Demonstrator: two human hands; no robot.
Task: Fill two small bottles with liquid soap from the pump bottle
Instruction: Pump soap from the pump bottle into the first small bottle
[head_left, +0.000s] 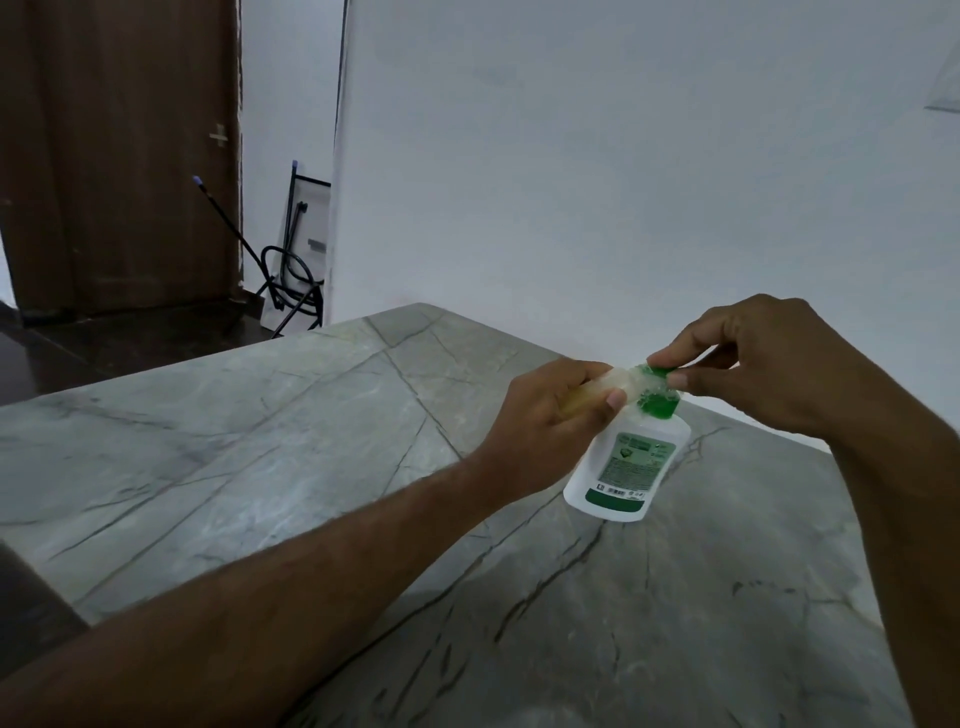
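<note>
Grey veined table (260, 467) fills the near view. White pump bottle (626, 467) w/ green label stands right of centre on it, tilted. Just above, left hand (545, 421) is curled round a small clear bottle (618, 383) held sideways, its mouth at the green pump head (660, 397). Right hand (769, 364) pinches the pump head w/ thumb & fingertips. Far left: brown door (119, 156); white wall (623, 156) behind.

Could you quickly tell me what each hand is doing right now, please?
Left hand: closed around a small clear bottle, held on its side.
Right hand: pinching the green pump head of the white pump bottle.
</note>
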